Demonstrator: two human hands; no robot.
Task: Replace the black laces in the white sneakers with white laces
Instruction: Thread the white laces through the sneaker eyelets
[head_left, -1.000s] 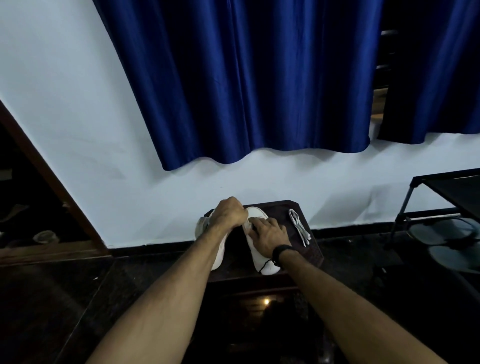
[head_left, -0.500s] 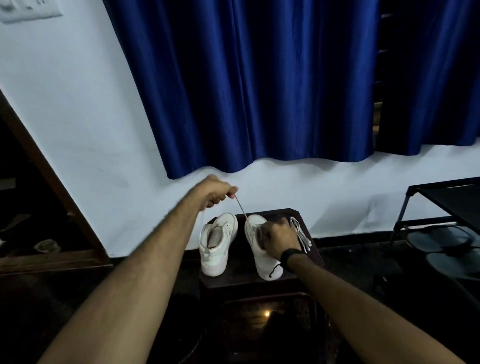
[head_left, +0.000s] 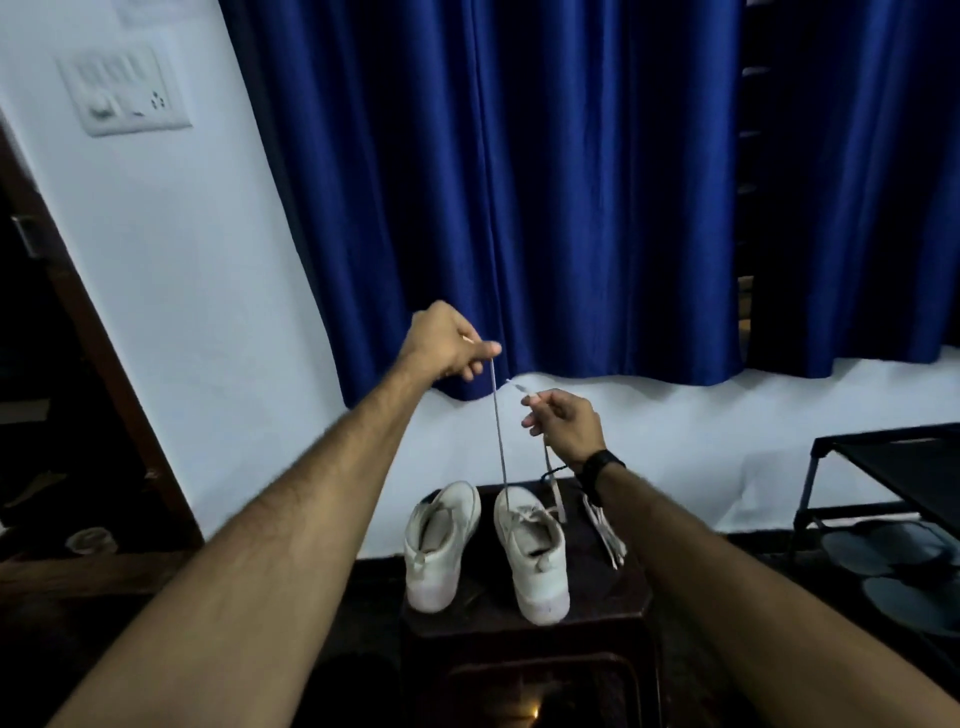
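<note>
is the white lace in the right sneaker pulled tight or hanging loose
Pulled tight on the left end: the white lace runs straight from the right sneaker up to the left hand. The right hand pinches its other end.

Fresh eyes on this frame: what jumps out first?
The two raised hands at centre: the left hand and the right hand each pinch an end of a white lace running up from the right sneaker. That shoe stands beside the left sneaker on a dark stool, a spare lace bundle at its right. Behind hangs a large blue curtain.
</note>
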